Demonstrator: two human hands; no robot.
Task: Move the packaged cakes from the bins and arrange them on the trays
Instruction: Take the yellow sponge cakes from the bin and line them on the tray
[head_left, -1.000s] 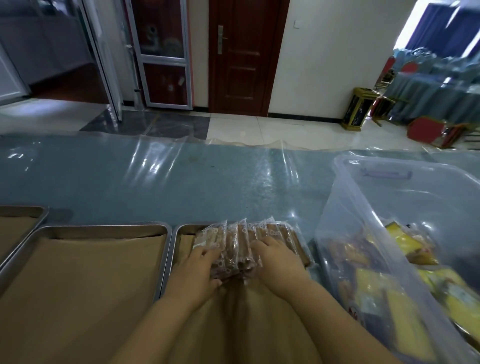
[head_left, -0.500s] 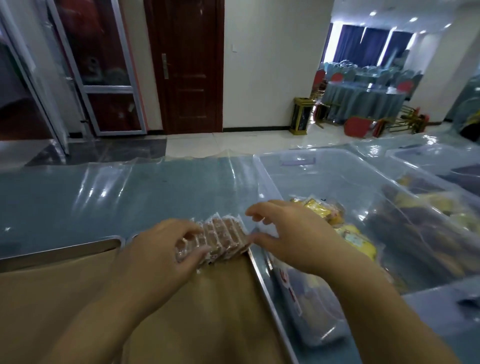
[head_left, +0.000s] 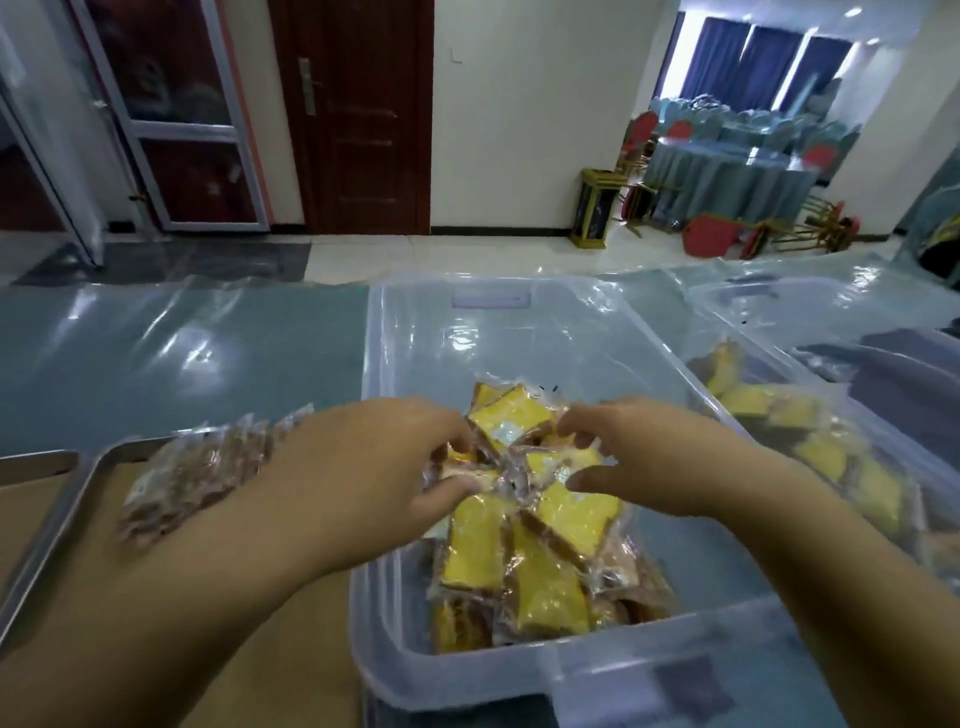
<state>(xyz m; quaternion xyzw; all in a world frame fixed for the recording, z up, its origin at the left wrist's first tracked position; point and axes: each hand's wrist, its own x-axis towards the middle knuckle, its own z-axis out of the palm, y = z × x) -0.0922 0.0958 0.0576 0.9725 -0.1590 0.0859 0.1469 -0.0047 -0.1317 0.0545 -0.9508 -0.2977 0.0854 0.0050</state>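
Note:
A clear plastic bin (head_left: 519, 322) stands in front of me with a heap of packaged cakes (head_left: 545, 571), yellow on top, inside it. Both my hands are down in the bin over the heap. My left hand (head_left: 374, 467) pinches the wrapper of one packaged cake (head_left: 504, 421) between thumb and curled fingers. My right hand (head_left: 654, 457) curls its fingers and thumb around another packaged cake (head_left: 558, 460) beside it. To the left, a metal tray (head_left: 67, 514) lined with brown paper holds a row of brown packaged cakes (head_left: 202, 467) standing on edge, partly hidden by my left forearm.
A second clear bin (head_left: 883, 525) with more yellow and brown cakes stands at the right, and a third bin (head_left: 831, 306) behind it. The corner of another tray (head_left: 36, 462) shows at far left. The table has a blue cloth under clear plastic sheet (head_left: 182, 353).
Both hands left the row of brown cakes on the tray and moved right into the bin, where they now take hold of packages. My view has swung right.

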